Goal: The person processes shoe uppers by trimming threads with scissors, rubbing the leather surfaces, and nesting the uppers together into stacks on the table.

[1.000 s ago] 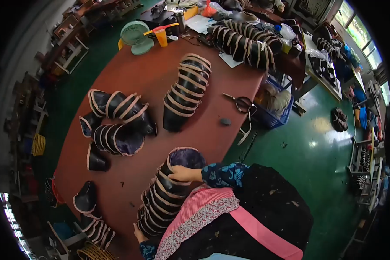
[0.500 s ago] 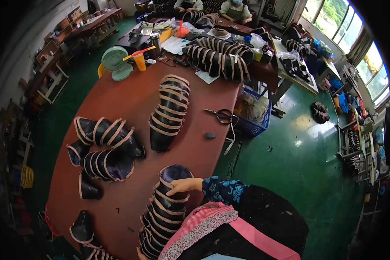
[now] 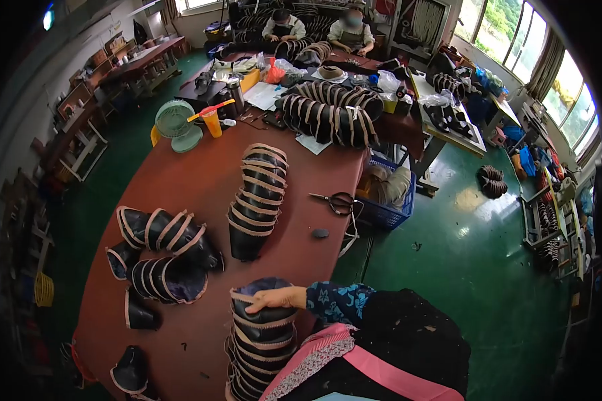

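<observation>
Head view: the right hand (image 3: 274, 299) has its fingers (image 3: 257, 305) clamped on a stack (image 3: 263, 339) (black, tan-banded) at the counter (image 3: 301, 250).

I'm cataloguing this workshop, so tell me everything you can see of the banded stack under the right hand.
The banded stack is a row of nested dark, glossy, leather-like pieces, edged with tan, ridged bands. Its far end opens on a dark purplish lining. It appears to rest on the reddish-brown table beside the wearer's pink apron; whether stack and apron touch is unclear. The right hand grips the far end; the frame cuts off the near one.
</observation>
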`<state>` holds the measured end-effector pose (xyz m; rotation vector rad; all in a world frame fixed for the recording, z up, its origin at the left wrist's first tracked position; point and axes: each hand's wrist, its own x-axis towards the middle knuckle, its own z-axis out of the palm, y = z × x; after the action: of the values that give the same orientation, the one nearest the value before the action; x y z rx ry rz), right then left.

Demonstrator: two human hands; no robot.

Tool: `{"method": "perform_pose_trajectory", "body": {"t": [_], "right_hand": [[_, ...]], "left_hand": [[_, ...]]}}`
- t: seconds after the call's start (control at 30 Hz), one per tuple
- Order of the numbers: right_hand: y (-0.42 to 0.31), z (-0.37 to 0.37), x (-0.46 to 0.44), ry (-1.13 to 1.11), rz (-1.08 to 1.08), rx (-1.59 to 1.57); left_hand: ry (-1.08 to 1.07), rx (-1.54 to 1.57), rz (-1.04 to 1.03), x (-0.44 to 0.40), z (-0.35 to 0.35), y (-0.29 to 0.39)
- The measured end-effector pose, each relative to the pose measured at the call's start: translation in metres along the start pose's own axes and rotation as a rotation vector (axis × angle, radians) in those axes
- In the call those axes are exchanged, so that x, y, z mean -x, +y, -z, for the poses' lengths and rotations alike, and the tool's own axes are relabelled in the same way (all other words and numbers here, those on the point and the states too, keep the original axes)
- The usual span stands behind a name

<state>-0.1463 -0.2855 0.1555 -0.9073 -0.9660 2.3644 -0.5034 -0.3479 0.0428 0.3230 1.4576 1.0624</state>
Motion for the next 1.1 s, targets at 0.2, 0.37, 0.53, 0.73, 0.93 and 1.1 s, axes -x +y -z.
{"method": "perform_pose_trajectory", "body": {"t": [0.2,0.37,0.53,0.73,0.93,1.1], "right_hand": [[-0.005,0.083,0.004,0.409,0.020,0.694],[-0.001,0.146,0.016,0.530,0.184,0.605],[0.007,0.252,0.075,1.183,0.598,1.231],[0.006,0.335,0.124,0.807,0.457,1.523],[-0.028,0.327,0.127,0.384,0.492,1.580],[-0.003,0.340,0.113,0.184,0.487,1.506]], "left_hand": [[-0.017,0.045,-0.008,-0.018,-0.062,-0.013],[-0.005,0.041,-0.025,-0.035,-0.127,-0.012],[0.010,0.044,-0.059,-0.059,-0.214,0.002],[0.033,0.003,-0.047,-0.074,-0.302,-0.004],[0.090,0.003,-0.093,-0.078,-0.326,0.016],[0.146,0.023,-0.140,-0.075,-0.322,0.030]]}}
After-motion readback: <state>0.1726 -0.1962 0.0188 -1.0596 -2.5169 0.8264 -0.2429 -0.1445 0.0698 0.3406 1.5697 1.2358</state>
